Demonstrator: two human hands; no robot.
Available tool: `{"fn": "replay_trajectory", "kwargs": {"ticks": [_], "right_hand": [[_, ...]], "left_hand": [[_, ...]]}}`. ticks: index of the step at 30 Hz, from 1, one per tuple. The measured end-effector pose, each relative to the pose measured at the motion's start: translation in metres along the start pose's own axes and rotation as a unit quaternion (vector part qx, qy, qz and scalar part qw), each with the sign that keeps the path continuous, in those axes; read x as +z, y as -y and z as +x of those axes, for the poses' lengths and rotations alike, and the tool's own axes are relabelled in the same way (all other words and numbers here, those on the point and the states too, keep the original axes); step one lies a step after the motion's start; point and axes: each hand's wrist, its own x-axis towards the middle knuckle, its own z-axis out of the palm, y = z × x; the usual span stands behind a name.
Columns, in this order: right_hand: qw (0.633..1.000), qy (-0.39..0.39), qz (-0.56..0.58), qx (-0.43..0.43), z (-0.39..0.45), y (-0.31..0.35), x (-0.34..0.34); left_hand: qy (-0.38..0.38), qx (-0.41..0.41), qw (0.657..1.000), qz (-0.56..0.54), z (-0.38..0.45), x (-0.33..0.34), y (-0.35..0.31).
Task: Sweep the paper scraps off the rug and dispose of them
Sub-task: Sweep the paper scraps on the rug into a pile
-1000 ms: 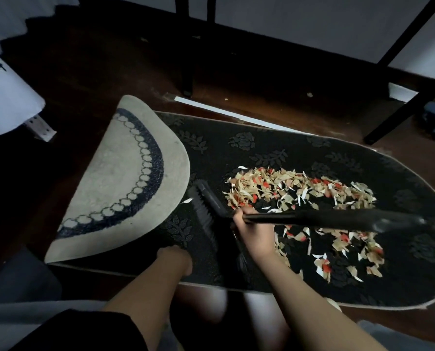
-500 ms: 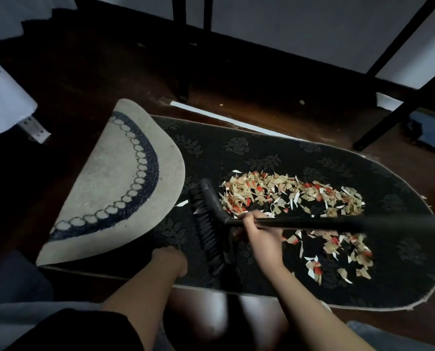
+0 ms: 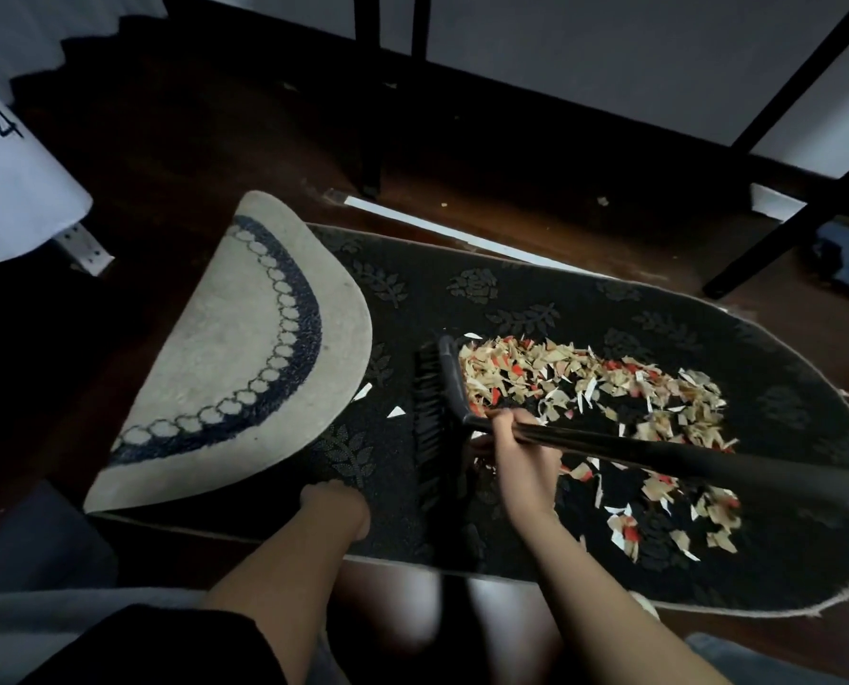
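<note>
A dark oval rug with a raised leaf and flower pattern (image 3: pixel 536 299) lies on a dark wooden floor (image 3: pixel 215 140); its left end is folded over onto itself, showing a pale backing with a navy scalloped arc (image 3: pixel 244 348). A spread of small tan, white and red paper scraps (image 3: pixel 600 383) covers the middle and right of the rug, thinning into a looser trail toward the near right edge; two white scraps (image 3: pixel 395 412) lie apart, left of the brush head. A black long-handled broom (image 3: pixel 442 417) rests with its bristle head on the rug just left of the scrap pile, its handle running off to the right. The right hand (image 3: pixel 521 457) is curled round the handle close to the head, gripping it. The left hand (image 3: pixel 336 504) presses down on the near part of the rug, knuckles up, fingers tucked under; I cannot tell whether it grips anything. Far off stand black metal frame legs (image 3: pixel 783 111) against a pale wall; a white sheet marked with a dash and a 4 (image 3: pixel 12 175) sits at far left.
</note>
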Motion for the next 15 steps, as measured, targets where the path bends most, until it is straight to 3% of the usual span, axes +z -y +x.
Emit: {"fn": "replay_trajectory", "kwargs": {"ticks": [5, 8, 15], "right_hand": [[0.994, 0.065, 0.077, 0.034, -0.006, 0.012, 0.010], [0.993, 0.103, 0.046, 0.033, -0.010, 0.016, 0.033], [0.998, 0.001, 0.051, 0.039, -0.010, 0.005, 0.018]], "left_hand": [[0.005, 0.002, 1.000, -0.002, -0.004, -0.003, -0.003], [0.002, -0.006, 1.000, -0.010, -0.007, -0.004, 0.000], [-0.011, -0.022, 1.000, 0.001, -0.009, -0.002, 0.008]]}}
